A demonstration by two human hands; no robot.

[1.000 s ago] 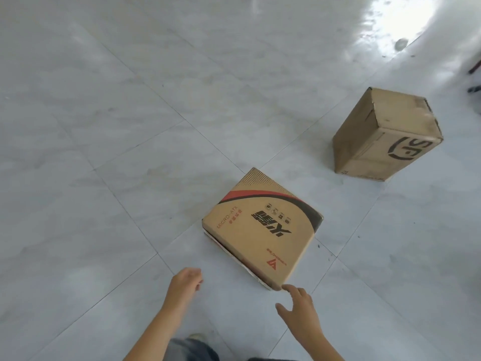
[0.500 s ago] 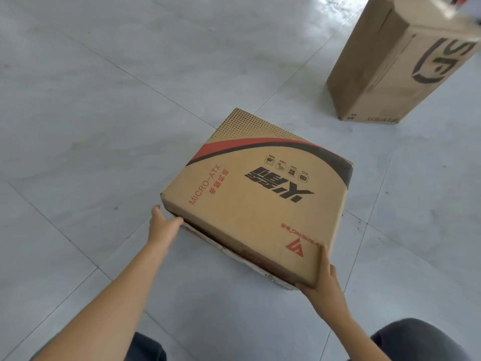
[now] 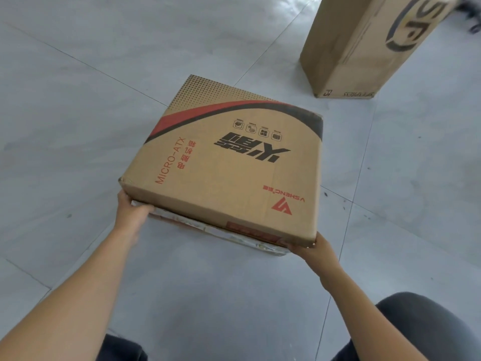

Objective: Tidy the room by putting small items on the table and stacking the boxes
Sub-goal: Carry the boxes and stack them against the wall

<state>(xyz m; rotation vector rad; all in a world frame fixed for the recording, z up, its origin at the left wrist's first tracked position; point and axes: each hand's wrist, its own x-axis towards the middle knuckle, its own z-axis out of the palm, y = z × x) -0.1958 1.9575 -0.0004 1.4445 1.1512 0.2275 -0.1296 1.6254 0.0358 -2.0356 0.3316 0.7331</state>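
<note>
- Head view: a flat cardboard box (image 3: pixel 229 165) sits low over the grey tiled floor (image 3: pixel 78 100), in the middle of the picture, its broad printed face turned up. Its print reads upside down from here: a red and black curve, black characters, "MICRO-ATX" in red.
- The left hand (image 3: pixel 131 212) has its grip clamped on the box's near left corner, the thumb against the side and the fingers tucked out of sight beneath the edge.
- The right hand (image 3: pixel 309 250) has its grip clamped on the near right corner in the same way, thumb up against the corner, fingers hidden under the box.
- Whether the box is clear of the floor or touching it cannot be told; a pale printed strip shows along its lower near edge.
- A tall cardboard box (image 3: pixel 359 43) with a large black logo stands on the floor at the upper right, apart from the flat one.
- Dark trousers (image 3: pixel 416 327) show at the bottom edge.
</note>
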